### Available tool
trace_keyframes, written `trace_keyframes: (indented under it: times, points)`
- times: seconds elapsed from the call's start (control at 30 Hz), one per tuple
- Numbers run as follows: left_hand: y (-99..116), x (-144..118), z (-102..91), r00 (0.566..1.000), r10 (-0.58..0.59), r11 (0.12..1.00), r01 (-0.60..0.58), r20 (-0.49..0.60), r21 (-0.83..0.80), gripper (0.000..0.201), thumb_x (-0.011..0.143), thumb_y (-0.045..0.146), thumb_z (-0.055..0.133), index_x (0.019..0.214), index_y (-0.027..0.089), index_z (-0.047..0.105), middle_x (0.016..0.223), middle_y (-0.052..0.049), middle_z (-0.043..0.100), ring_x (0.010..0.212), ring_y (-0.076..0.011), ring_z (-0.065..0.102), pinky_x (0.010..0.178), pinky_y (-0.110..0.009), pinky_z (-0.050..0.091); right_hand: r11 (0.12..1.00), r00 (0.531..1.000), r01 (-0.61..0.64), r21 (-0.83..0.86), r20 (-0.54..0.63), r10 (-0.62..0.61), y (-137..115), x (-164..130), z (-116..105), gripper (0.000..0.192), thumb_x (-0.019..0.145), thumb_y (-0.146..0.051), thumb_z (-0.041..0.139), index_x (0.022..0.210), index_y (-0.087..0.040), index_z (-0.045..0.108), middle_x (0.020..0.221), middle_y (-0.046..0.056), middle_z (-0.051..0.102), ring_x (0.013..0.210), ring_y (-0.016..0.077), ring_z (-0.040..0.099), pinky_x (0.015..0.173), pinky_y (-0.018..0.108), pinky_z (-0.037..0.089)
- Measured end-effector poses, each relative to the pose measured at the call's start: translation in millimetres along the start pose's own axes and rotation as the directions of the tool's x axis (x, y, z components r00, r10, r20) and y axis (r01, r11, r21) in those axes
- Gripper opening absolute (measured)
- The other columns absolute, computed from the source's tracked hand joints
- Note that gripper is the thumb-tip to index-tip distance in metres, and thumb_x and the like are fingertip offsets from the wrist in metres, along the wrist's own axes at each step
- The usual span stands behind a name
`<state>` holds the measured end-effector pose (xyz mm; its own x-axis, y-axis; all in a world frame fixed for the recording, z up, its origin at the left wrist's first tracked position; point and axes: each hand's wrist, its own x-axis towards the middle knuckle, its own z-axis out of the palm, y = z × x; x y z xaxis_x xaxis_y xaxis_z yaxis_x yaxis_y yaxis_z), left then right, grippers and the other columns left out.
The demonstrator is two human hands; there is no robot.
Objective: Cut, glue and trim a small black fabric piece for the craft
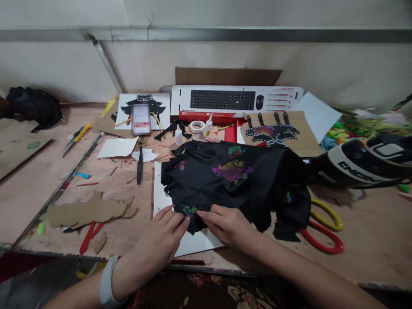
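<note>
A black fabric [209, 184] with shiny coloured flower prints lies rumpled over a white sheet [196, 245], its left edge cut in a jagged outline. At the fabric's near edge, beside a small green print, my left hand [165, 234] has its fingers closed on the cloth. My right hand [227, 225] pinches the same edge just to the right, its fingertips close to the left hand's. What lies beneath the fingers is hidden. Scissors with one yellow and one red handle loop [325, 242] lie right of the fabric, their blades out of sight under it.
A black bottle [363, 165] lies at the right. Behind stand a keyboard box [222, 101], glue bottles [178, 135], a tape roll [197, 127] and a studded black piece [273, 133] on cardboard. Leftward are a cardboard cut-out [86, 210], red-handled tool [86, 238] and yellow utility knife [77, 137].
</note>
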<state>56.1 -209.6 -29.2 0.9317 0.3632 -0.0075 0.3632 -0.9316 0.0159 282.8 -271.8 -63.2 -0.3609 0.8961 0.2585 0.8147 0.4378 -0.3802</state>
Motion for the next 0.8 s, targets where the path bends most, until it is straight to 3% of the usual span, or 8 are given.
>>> trace_keyframes:
  times: [0.13,0.33,0.8]
  points:
    - [0,0,-0.7,1.000,-0.003,1.000,0.003,0.011,-0.006,0.039,0.087,0.009,0.047,0.125,0.011,0.058,0.106,-0.011,0.066,0.097,-0.0240,0.061,0.098,-0.042,0.045,1.000,1.000,0.005,-0.026,0.002,-0.005,-2,3,0,0.028,0.097,-0.024,0.047,0.115,-0.017,0.067,0.069,0.000,0.056,0.057,0.0120,0.053,0.052,0.023,0.035]
    - [-4,2,0.3,1.000,0.019,0.999,-0.019,-0.011,-0.034,0.037,0.087,0.012,0.049,0.123,0.010,0.059,0.103,-0.010,0.067,0.096,-0.0231,0.061,0.101,-0.043,0.044,0.995,0.995,0.002,-0.101,0.096,0.008,-6,8,-3,0.021,0.092,-0.020,0.056,0.108,-0.020,0.068,0.073,0.000,0.058,0.060,0.0115,0.055,0.052,0.021,0.036]
    - [-10,2,-3.4,0.999,0.042,0.997,-0.042,0.003,-0.059,0.039,0.087,0.013,0.051,0.125,0.011,0.058,0.101,-0.010,0.065,0.099,-0.0225,0.060,0.104,-0.043,0.041,0.987,0.995,0.080,-0.141,0.062,-0.072,-4,8,-3,0.025,0.095,-0.017,0.047,0.108,-0.021,0.068,0.075,0.001,0.058,0.060,0.0102,0.052,0.051,0.020,0.035]
